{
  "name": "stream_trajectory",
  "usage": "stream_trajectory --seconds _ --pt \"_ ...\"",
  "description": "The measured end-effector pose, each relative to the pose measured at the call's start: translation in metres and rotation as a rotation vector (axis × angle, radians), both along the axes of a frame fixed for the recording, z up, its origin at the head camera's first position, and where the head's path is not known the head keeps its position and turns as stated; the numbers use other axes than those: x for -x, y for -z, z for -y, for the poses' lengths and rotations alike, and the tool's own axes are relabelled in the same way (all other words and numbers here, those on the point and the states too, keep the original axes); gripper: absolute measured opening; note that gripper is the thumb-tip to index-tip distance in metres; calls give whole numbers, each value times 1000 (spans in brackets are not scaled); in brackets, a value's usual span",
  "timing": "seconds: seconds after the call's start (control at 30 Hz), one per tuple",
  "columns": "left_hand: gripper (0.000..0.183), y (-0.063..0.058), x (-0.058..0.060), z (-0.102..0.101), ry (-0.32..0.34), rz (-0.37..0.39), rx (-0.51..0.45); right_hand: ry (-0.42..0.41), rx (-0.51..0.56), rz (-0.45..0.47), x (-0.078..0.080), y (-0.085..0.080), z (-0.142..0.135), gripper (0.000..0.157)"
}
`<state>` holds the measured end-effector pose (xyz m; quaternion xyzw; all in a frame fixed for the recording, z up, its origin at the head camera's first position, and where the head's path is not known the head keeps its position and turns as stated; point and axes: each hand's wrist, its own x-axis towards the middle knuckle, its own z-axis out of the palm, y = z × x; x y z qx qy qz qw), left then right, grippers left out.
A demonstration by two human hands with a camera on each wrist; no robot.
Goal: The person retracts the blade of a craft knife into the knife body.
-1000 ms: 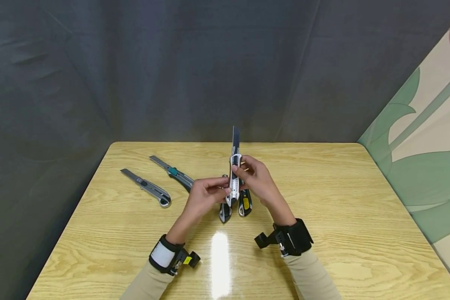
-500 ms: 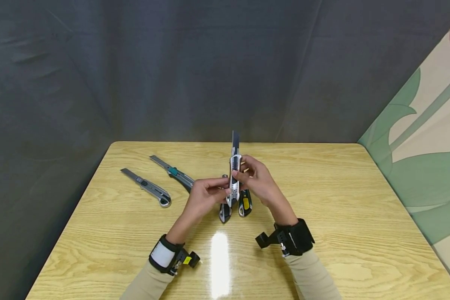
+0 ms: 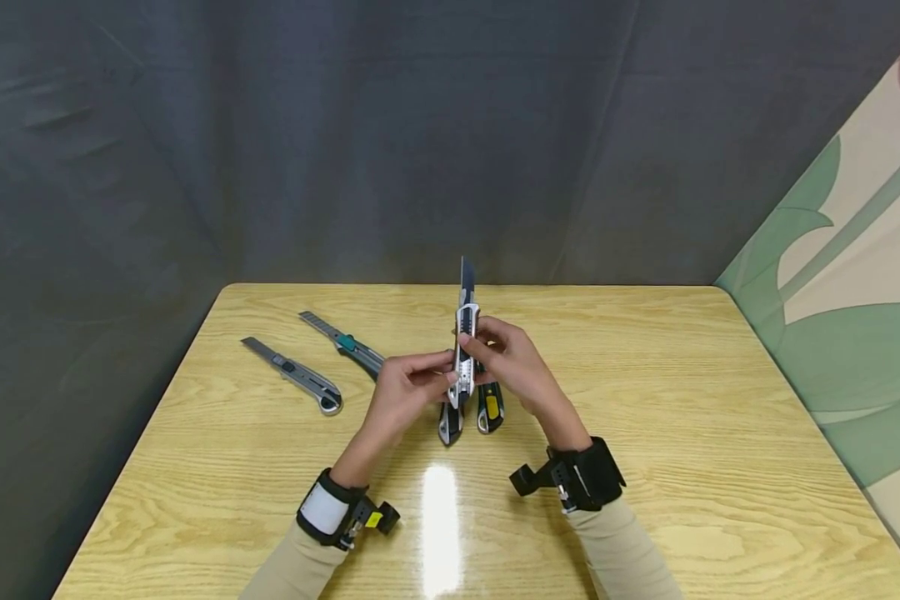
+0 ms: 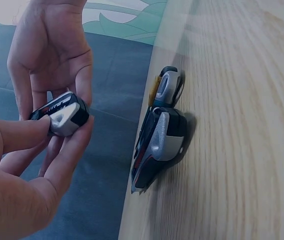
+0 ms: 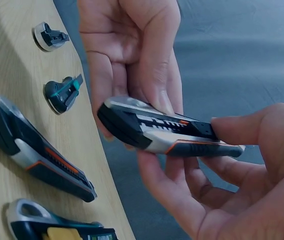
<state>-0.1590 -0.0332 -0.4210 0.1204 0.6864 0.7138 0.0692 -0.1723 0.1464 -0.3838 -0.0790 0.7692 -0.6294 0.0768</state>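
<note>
Above the table both hands hold a silver-and-black snap-off utility knife (image 3: 464, 371), its dark blade (image 3: 468, 282) extended and pointing away. My left hand (image 3: 401, 396) pinches the lower end of the handle between thumb and fingers. My right hand (image 3: 521, 367) grips the upper handle, and in the right wrist view its thumb (image 5: 239, 131) presses on the black slider. Orange trim lines the handle there. Beneath the hands lie a similar silver-and-black knife (image 3: 450, 427) and a black knife with a yellow part (image 3: 492, 407); the hands partly cover both.
Left of the hands, a grey knife with a teal slider (image 3: 356, 352) and a plain grey knife (image 3: 306, 380) lie with blades out on the wooden table (image 3: 682, 417). A dark curtain (image 3: 420, 150) hangs behind, and a floral panel (image 3: 855, 333) stands at the right.
The right thumb has slid a little down the handle and the blade sticks out slightly less. The held knife has then shifted slightly up and left with both hands.
</note>
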Motion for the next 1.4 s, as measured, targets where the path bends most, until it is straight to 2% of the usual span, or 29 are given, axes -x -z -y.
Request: stream_trajectory --seconds 0.2,0.37,0.57,0.77,1.0,1.23,1.4 --pt "31 -1 1 0 -16 -6 -19 22 17 -16 1 1 1 31" --pt "32 -1 0 -1 -25 23 -20 11 28 -28 1 2 0 30" --pt "30 1 -1 1 -49 12 2 -2 53 -9 -1 4 4 24" --pt "30 2 -1 2 -26 13 10 2 51 -12 -2 5 4 20" --pt "30 -2 -2 4 -8 36 -11 16 35 -21 -1 3 4 25" --pt "30 -2 0 5 -16 22 -14 23 41 -4 -1 2 6 25" --pt "32 -2 -1 4 -7 41 -20 18 31 -27 -1 3 4 24"
